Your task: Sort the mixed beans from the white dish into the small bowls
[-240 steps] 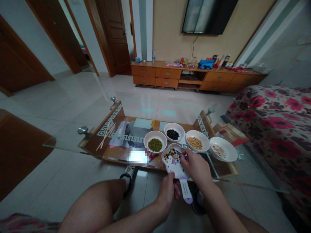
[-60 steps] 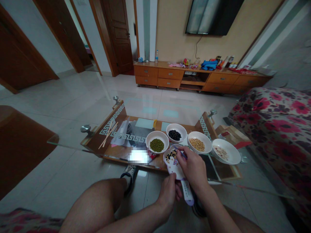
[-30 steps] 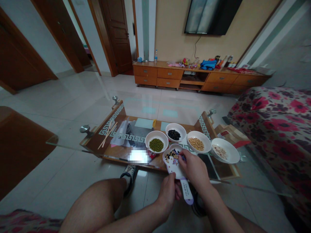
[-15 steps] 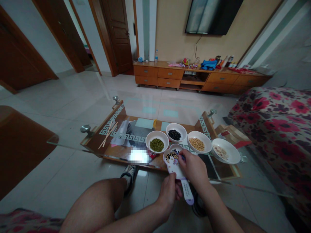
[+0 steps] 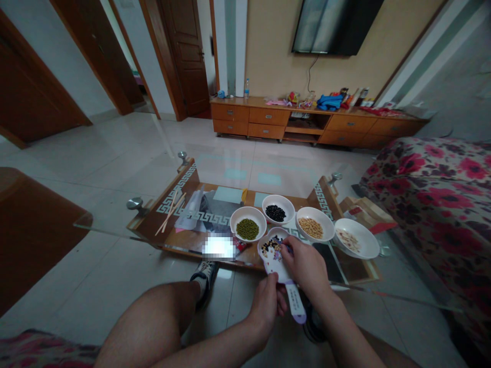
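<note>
A white flower-shaped tray with purple trim [image 5: 278, 272] and a lettered handle [image 5: 295, 300] tilts at the table's near edge. Mixed black and yellow beans [image 5: 271, 247] lie toward its far end. My left hand [image 5: 265, 302] grips the tray's near left edge, thumb on top. Over the beans, my right hand [image 5: 309, 266] is closed in a pinch; what its fingertips hold is hidden. Beyond the tray stand white bowls of green beans [image 5: 247, 229], black beans [image 5: 275, 213] and yellow beans [image 5: 311, 228]. The rightmost bowl [image 5: 368, 244] contains pale flat pieces.
The bowls stand on a glass-topped table [image 5: 115, 230]. Chopsticks [image 5: 171, 212] lie at its left, near papers [image 5: 190, 212] on the shelf below. A brown paper bag [image 5: 364, 209] is behind the right bowl. A flower-patterned sofa [image 5: 433, 174] borders the right side.
Almost nothing differs. Both hands keep their places at the tray, with at most a tiny shift of the right fingers over the beans.
</note>
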Tool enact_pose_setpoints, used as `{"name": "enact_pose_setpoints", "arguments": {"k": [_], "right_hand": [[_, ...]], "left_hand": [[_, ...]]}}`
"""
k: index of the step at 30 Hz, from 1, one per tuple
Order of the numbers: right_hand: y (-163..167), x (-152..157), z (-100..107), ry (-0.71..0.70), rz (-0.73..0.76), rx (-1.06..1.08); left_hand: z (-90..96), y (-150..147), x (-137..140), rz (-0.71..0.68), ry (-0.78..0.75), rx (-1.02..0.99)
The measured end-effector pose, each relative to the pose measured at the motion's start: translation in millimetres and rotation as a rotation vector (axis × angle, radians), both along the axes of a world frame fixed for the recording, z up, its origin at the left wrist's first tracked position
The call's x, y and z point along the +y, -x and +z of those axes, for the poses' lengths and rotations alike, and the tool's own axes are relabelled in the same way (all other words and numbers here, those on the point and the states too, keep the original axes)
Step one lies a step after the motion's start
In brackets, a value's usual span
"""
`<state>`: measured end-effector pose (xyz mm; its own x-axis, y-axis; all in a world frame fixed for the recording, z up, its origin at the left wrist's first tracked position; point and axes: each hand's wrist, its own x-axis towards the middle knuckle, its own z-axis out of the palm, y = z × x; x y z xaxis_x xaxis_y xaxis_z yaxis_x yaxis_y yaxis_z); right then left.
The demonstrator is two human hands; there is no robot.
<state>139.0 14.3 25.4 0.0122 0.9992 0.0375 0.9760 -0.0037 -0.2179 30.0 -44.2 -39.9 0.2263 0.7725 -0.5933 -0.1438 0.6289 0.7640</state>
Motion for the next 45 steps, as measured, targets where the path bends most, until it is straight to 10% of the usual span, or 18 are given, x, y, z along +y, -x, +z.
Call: {"name": "enact_pose_setpoints", "arguments": {"k": [29, 45], "right_hand": [[17, -4, 7, -0.246, 0.083, 0.249], [-4, -7, 4, -0.041, -0.044, 0.007]], "left_hand": [[5.4, -1, 1, 0.011, 0.032, 0.000], [6.1, 1, 1, 0.004, 0.035, 0.009]]}}
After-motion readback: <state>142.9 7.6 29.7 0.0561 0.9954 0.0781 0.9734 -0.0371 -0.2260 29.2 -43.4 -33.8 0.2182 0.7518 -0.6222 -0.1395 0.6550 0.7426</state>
